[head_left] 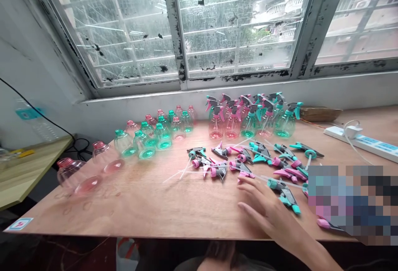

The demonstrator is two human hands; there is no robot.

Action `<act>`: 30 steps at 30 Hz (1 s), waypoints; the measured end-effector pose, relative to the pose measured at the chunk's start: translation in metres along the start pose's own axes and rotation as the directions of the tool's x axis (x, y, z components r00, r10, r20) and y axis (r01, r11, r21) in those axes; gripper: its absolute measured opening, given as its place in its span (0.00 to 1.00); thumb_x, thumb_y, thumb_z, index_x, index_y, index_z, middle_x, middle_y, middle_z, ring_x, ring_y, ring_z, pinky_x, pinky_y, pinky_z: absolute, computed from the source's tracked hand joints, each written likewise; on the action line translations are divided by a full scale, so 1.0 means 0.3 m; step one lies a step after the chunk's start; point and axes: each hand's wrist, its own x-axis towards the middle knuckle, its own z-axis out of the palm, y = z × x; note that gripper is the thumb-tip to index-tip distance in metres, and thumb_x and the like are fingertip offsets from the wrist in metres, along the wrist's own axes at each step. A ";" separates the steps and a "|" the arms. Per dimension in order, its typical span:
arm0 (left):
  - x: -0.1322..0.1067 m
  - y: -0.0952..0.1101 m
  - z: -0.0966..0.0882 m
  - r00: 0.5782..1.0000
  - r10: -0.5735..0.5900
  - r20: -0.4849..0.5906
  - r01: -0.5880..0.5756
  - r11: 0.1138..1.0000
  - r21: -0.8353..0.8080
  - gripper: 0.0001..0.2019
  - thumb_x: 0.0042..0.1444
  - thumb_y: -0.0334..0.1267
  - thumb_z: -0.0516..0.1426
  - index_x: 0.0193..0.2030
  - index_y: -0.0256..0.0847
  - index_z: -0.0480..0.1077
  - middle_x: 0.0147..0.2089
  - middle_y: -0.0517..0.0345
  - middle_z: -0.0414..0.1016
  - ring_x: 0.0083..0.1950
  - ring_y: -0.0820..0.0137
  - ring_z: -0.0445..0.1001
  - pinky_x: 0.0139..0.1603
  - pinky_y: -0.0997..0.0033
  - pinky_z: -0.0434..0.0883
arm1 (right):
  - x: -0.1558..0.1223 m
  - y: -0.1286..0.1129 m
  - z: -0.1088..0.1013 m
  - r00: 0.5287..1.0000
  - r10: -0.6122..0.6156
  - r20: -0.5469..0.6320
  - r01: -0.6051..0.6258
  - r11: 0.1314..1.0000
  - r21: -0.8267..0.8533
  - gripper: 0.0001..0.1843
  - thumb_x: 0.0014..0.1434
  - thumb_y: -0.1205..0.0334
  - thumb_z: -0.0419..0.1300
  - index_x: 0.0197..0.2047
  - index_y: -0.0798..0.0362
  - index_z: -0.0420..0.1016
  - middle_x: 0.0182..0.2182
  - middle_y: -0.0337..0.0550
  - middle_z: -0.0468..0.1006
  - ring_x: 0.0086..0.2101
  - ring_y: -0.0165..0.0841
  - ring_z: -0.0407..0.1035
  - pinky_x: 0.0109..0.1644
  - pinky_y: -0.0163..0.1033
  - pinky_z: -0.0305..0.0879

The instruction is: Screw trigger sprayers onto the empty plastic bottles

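My right hand (264, 206) reaches in from the lower right, palm down, thumb apart from the extended fingers. Its fingertips are at a pink and grey spray head (245, 175), but no grip on it shows. Just right of the hand lies a teal and grey spray head (286, 196). Several more loose trigger heads, some with clear dip tubes, are scattered beyond, such as a pink one (218, 171) and a teal one (261, 152). Under the table's front edge is a dim skin-toned shape, possibly my left hand (217, 258); its fingers cannot be made out.
Open-necked pink bottles (88, 184) and green bottles (146, 150) stand at left. Bottles fitted with spray heads (233, 125) stand near the window wall. A white power strip (367, 142) lies at right. A blurred patch hides the right front. The wooden table (139, 213) has a sticker at its left corner.
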 end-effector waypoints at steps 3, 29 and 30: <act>-0.029 0.002 -0.131 0.984 0.116 -0.133 -0.110 0.993 0.053 0.13 0.69 0.42 0.59 0.58 0.45 0.73 0.61 0.49 0.75 0.55 0.59 0.78 0.53 0.55 0.79 | 0.002 0.038 -0.002 0.995 0.102 -0.015 -0.101 0.993 0.063 0.19 0.72 0.50 0.57 0.61 0.47 0.72 0.67 0.53 0.72 0.67 0.50 0.63 0.71 0.61 0.61; 0.686 -0.097 -0.725 0.559 0.200 -0.805 0.424 0.765 0.485 0.18 0.68 0.41 0.61 0.62 0.39 0.70 0.62 0.47 0.74 0.57 0.56 0.77 0.56 0.48 0.77 | 0.008 0.016 0.026 0.995 -0.014 0.096 0.036 0.972 -0.232 0.29 0.69 0.51 0.61 0.70 0.50 0.64 0.69 0.58 0.68 0.66 0.55 0.65 0.64 0.59 0.71; 0.681 -0.105 -0.715 0.571 0.192 -0.798 0.416 0.770 0.483 0.18 0.68 0.41 0.61 0.62 0.39 0.70 0.62 0.47 0.74 0.57 0.57 0.78 0.55 0.49 0.78 | 0.009 0.011 0.026 0.995 -0.001 0.101 0.023 0.977 -0.212 0.27 0.71 0.53 0.59 0.70 0.50 0.64 0.67 0.57 0.70 0.65 0.53 0.67 0.64 0.57 0.72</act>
